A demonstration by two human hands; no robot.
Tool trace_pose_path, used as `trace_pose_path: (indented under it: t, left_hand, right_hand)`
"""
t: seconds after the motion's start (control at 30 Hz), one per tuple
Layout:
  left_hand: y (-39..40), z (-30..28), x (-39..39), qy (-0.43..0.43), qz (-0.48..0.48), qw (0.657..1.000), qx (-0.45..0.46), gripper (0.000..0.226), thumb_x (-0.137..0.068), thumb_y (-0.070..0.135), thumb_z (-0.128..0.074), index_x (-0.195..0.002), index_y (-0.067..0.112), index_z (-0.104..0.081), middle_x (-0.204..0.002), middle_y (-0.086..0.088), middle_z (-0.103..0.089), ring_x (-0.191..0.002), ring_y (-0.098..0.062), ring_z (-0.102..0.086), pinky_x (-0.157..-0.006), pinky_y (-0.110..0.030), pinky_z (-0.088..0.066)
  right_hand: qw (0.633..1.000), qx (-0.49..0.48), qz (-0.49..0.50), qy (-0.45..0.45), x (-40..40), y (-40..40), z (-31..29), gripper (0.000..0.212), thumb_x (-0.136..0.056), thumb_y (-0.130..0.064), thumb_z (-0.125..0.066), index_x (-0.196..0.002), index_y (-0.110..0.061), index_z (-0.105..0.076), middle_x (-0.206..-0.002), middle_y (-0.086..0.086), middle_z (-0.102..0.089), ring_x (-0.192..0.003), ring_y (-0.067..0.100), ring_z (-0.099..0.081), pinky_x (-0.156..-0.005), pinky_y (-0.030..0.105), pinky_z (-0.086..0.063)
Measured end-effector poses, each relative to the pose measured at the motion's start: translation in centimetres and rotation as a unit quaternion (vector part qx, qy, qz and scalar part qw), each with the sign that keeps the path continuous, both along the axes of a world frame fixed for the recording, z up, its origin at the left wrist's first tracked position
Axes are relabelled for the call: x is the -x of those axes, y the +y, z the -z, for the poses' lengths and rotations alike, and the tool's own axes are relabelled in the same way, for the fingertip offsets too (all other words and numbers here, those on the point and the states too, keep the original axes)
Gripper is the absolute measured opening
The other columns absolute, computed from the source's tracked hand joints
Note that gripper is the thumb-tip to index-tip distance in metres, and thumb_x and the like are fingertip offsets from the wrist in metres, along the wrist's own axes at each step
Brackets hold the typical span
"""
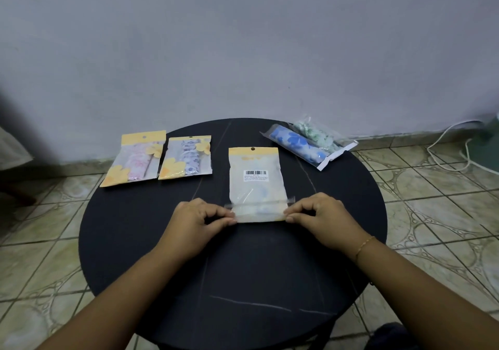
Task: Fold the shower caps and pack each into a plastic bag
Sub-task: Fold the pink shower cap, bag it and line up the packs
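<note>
Bag in hand: a flat plastic bag (257, 185) lies back-side up near the middle of the round dark bench (151, 255), barcode label showing, yellow header with a hang hole pointing to the far edge.
Contents: a folded shower cap with a pale blue print shows faintly through the film, already inside.
Left hand: the left hand (198, 221) has its fingers (229, 221) pinched together on the near left corner of the bag's clear flap.
Right hand: the right hand (322, 218) has its fingers (293, 217) clamped on the near right corner of the same flap.
Step, as judged: sealing the flap, which looks folded over the bag's near end.
Risk: thin film creases easily, so uneven pull from the two hands could set the flap crooked; if the strip is adhesive it may grab early and trap a wrinkle.
Risk: the cap's bulk near the opening could keep the flap from lying flat.
Packed bags: two yellow-flowered bags (159, 157) rest face up by the far left edge, glossy and flat.
Waiting: a blue floral roll (297, 143) and a green one (314, 132) in clear sleeves lie at the far right edge, soft and cylindrical.
</note>
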State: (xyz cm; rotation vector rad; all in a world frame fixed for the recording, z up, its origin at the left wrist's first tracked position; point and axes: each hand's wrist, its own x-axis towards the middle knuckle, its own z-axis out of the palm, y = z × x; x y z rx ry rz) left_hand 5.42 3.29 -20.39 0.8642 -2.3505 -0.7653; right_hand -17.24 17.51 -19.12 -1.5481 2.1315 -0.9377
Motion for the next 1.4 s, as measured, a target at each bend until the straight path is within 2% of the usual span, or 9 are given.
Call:
trace_pose_path:
  t: [0.27, 0.4, 0.53, 0.63, 0.8, 0.97, 1.1, 1.3, 1.4]
  left_hand:
    - [0.4, -1.1, 0.4, 0.070, -0.007, 0.984, -0.166, 0.013, -0.070, 0.032, -0.079, -0.083, 0.030, -0.076, -0.091, 0.009, -0.073, -0.089, -0.004, -0.066, -0.095, -0.035, -0.049]
    - [0.3, -1.2, 0.2, 0.039, 0.025, 0.991, -0.124, 0.020, -0.064, 0.043, -0.078, -0.083, 0.039, -0.072, -0.095, 0.004, -0.069, -0.093, -0.003, -0.060, -0.088, -0.026, -0.048]
    - [0.1, -0.4, 0.0, -0.038, 0.068, 0.988, 0.132, 0.017, -0.075, 0.050, -0.067, -0.088, 0.039, -0.066, -0.108, 0.026, -0.061, -0.100, 0.001, -0.048, -0.084, -0.032, -0.038]
    - [0.5, -0.5, 0.3, -0.081, 0.119, 0.959, 0.243, 0.019, -0.082, 0.043, -0.053, -0.092, 0.030, -0.062, -0.131, 0.012, -0.056, -0.124, -0.009, -0.045, -0.092, -0.032, -0.039]
    - [0.8, 0.2, 0.7, -0.143, 0.150, 0.960, 0.188, 0.064, -0.090, 0.049, -0.024, -0.144, 0.017, -0.033, -0.140, 0.006, -0.048, -0.129, 0.011, -0.015, -0.110, -0.006, -0.001]
    - [0.7, 0.6, 0.8, -0.159, 0.154, 0.963, 0.152, 0.037, -0.101, 0.029, -0.037, -0.131, 0.009, -0.041, -0.142, 0.006, -0.045, -0.136, 0.000, -0.029, -0.107, -0.005, 0.004]
    - [0.4, 0.4, 0.6, -0.195, 0.160, 0.960, 0.120, 0.044, -0.095, 0.048, -0.029, -0.119, 0.014, -0.043, -0.153, 0.011, -0.024, -0.138, 0.005, -0.020, -0.113, -0.019, 0.007]
    - [1.6, 0.2, -0.8, -0.096, 0.134, 0.982, 0.096, 0.006, -0.090, 0.032, -0.058, -0.093, 0.030, -0.054, -0.141, 0.035, -0.029, -0.120, 0.010, -0.045, -0.090, -0.010, -0.041]
    - [1.6, 0.2, -1.1, -0.085, 0.121, 0.983, 0.107, 0.011, -0.087, 0.040, -0.058, -0.090, 0.030, -0.056, -0.129, 0.030, -0.045, -0.108, 0.002, -0.056, -0.083, -0.012, -0.044]
  right_hand:
    - [0.999, 0.012, 0.024, -0.032, -0.3, -0.5, 0.1, 0.014, -0.086, -0.041, -0.061, -0.073, -0.048, -0.063, -0.086, -0.036, -0.060, -0.116, 0.001, -0.043, -0.097, 0.028, -0.015]
    - [0.999, -0.022, -0.027, -0.022, 0.2, -0.1, -0.5, 0.011, -0.077, -0.042, -0.070, -0.080, -0.049, -0.063, -0.091, -0.030, -0.062, -0.109, -0.005, -0.046, -0.107, 0.034, -0.022]
    - [0.993, -0.020, -0.061, 0.103, 0.0, 0.4, -0.2, 0.022, -0.080, -0.042, -0.068, -0.101, -0.044, -0.065, -0.105, -0.029, -0.056, -0.111, -0.002, -0.039, -0.095, 0.026, -0.020]
    - [0.978, 0.051, -0.077, 0.189, -0.6, 0.6, 0.8, 0.017, -0.082, -0.041, -0.060, -0.093, -0.035, -0.072, -0.113, -0.022, -0.059, -0.111, 0.002, -0.044, -0.086, 0.030, -0.027]
    - [0.974, 0.034, -0.103, 0.201, -1.3, 0.8, 0.8, 0.020, -0.090, -0.028, -0.052, -0.105, -0.029, -0.066, -0.135, -0.016, -0.052, -0.130, -0.003, -0.039, -0.093, 0.023, -0.027]
    - [0.979, 0.015, -0.092, 0.181, -1.1, 0.6, 0.9, 0.020, -0.095, -0.026, -0.049, -0.111, -0.027, -0.060, -0.135, -0.017, -0.050, -0.130, -0.007, -0.035, -0.101, 0.017, -0.021]
    - [0.981, -0.011, -0.093, 0.169, -1.0, 0.6, 0.7, 0.018, -0.096, -0.032, -0.047, -0.108, -0.030, -0.060, -0.139, -0.022, -0.044, -0.132, -0.009, -0.029, -0.101, 0.015, -0.016]
    - [0.980, -0.008, -0.088, 0.180, -0.9, 1.3, 1.1, 0.019, -0.093, -0.034, -0.050, -0.109, -0.037, -0.060, -0.136, -0.023, -0.047, -0.134, -0.004, -0.028, -0.103, 0.017, -0.012]
    - [0.977, -0.003, -0.081, 0.196, -1.1, 1.6, 1.2, 0.026, -0.092, -0.036, -0.053, -0.117, -0.040, -0.059, -0.134, -0.025, -0.047, -0.132, -0.001, -0.031, -0.101, 0.016, -0.013]
